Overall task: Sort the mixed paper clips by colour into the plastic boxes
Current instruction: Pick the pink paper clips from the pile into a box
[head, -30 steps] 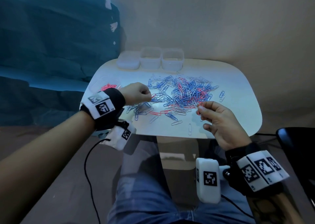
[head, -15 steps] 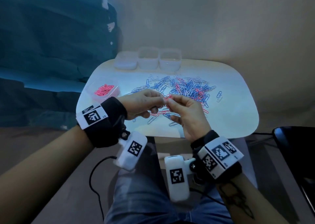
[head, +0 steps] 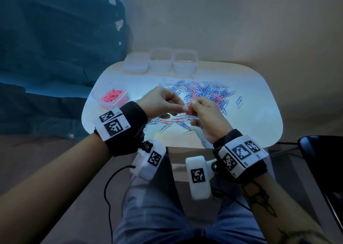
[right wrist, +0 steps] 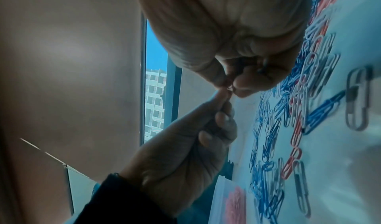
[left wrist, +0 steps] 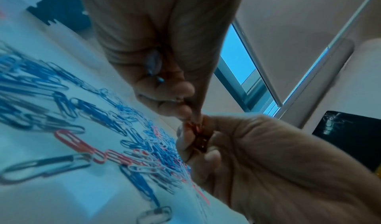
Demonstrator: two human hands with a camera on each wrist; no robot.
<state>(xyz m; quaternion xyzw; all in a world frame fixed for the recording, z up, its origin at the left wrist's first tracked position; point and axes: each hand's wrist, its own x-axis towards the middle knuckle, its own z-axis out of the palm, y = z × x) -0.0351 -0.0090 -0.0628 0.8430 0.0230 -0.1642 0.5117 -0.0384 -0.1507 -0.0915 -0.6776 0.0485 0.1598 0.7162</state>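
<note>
A mixed pile of blue, white and red paper clips (head: 204, 91) lies on the white table (head: 259, 113). Just above its near edge my two hands meet. My right hand (head: 195, 104) pinches a small bunch of red paper clips (head: 190, 109), which show clearly in the left wrist view (left wrist: 199, 136). My left hand (head: 181, 107) pinches the top of the same bunch with thumb and fingertips (left wrist: 185, 111). In the right wrist view the fingertips (right wrist: 223, 95) touch. A clear box (head: 96, 93) at the left holds red clips.
Three clear plastic boxes (head: 161, 59) stand in a row at the table's far edge. A few stray clips (head: 239, 102) lie right of the pile. A dark chair (head: 324, 169) is at the right, a cable (head: 109, 188) hangs by my knee.
One second ago my hands were apart at either side of the pile. They came together over its near edge, and they still hold the red clips between them.
</note>
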